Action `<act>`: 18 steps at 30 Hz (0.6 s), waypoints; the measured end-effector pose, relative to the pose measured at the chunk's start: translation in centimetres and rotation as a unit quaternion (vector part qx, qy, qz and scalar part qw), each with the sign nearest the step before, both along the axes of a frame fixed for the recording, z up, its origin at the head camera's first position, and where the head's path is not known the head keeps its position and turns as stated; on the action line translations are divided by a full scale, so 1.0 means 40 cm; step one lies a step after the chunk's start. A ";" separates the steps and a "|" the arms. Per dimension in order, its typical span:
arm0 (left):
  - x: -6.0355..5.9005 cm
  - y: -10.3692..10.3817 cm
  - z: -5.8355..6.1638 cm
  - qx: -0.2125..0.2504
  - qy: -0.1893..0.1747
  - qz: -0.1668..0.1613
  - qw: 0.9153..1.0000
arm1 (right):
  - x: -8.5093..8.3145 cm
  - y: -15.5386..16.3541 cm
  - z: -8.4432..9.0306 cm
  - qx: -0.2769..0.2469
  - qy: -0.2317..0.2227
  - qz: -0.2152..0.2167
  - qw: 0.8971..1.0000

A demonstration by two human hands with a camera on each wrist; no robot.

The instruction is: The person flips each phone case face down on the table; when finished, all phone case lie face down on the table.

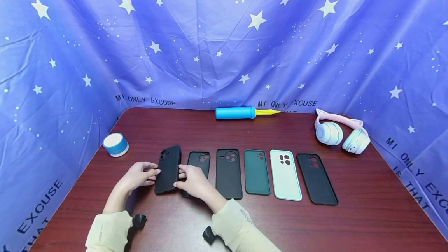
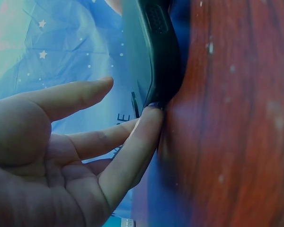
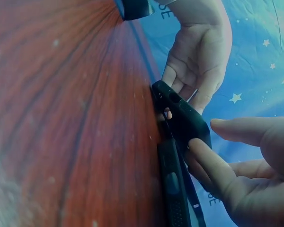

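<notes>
A black phone case (image 1: pixel 168 170) lies back up at the left end of a row of cases, its right side tilted up from the table. My left hand (image 1: pixel 138 176) touches its left edge with the fingertips. In the left wrist view the thumb (image 2: pixel 92 94) stands apart from the case. On the other side, my right hand (image 1: pixel 196 182) grips the right edge between thumb and fingers. Just right of it, a second black case (image 1: pixel 199 160) with a camera cutout is partly hidden by that hand.
Rightward stand another black case (image 1: pixel 227 178), a dark green case (image 1: pixel 257 176), a pale mint case (image 1: pixel 285 178) and a black case (image 1: pixel 316 182). Behind lie a blue hand pump (image 1: pixel 234 112) and cat-ear headphones (image 1: pixel 329 133). A blue and white cylinder (image 1: pixel 116 145) sits at left.
</notes>
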State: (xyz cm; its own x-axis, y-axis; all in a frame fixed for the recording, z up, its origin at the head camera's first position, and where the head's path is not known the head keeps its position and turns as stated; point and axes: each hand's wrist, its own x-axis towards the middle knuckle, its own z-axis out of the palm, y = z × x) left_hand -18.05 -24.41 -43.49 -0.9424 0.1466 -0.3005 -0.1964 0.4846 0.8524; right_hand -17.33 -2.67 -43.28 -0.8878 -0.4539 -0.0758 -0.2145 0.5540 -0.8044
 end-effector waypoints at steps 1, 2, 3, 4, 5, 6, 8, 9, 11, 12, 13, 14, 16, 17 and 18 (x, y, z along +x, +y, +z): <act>0.000 0.000 0.001 -0.001 0.000 0.001 1.000 | 0.001 -0.001 0.001 0.009 0.001 0.000 1.000; 0.000 -0.001 0.001 -0.004 -0.001 0.002 1.000 | 0.002 -0.002 0.002 0.021 0.004 0.000 1.000; 0.000 -0.001 0.002 -0.006 -0.001 0.003 1.000 | 0.003 -0.003 0.003 0.034 0.011 0.001 0.999; 0.001 -0.001 0.003 -0.007 -0.002 0.007 1.000 | 0.004 -0.004 0.004 0.046 0.016 0.002 0.999; 0.001 -0.001 0.003 -0.008 -0.002 0.009 1.000 | 0.004 -0.004 0.005 0.055 0.022 0.004 0.998; 0.001 -0.001 0.003 -0.010 -0.002 0.010 1.000 | 0.005 -0.005 0.006 0.060 0.026 0.005 0.998; 0.002 -0.001 0.002 -0.014 -0.002 0.012 1.000 | 0.007 -0.006 0.007 0.069 0.033 0.006 0.997; 0.002 -0.001 0.002 -0.015 -0.002 0.013 1.000 | 0.007 -0.006 0.009 0.071 0.034 0.006 0.997; 0.001 -0.001 0.001 -0.016 -0.002 0.013 1.000 | 0.008 -0.007 0.010 0.073 0.038 0.004 0.997; 0.001 -0.001 0.001 -0.017 -0.001 0.011 1.000 | 0.009 -0.007 0.011 0.073 0.040 0.002 0.997; 0.001 -0.002 0.001 -0.018 -0.001 0.011 1.000 | 0.009 -0.007 0.011 0.074 0.041 0.000 0.996; 0.000 -0.002 0.001 -0.017 -0.001 0.012 1.000 | 0.009 -0.007 0.011 0.074 0.046 -0.001 0.996; -0.001 -0.003 0.000 -0.018 -0.001 0.010 1.000 | 0.010 -0.007 0.012 0.072 0.053 -0.003 0.996; -0.002 -0.004 0.000 -0.019 0.000 0.009 1.000 | 0.010 -0.007 0.013 0.071 0.055 -0.004 0.996; -0.002 -0.005 0.000 -0.019 -0.001 0.010 1.000 | 0.011 -0.006 0.014 0.070 0.056 -0.004 0.996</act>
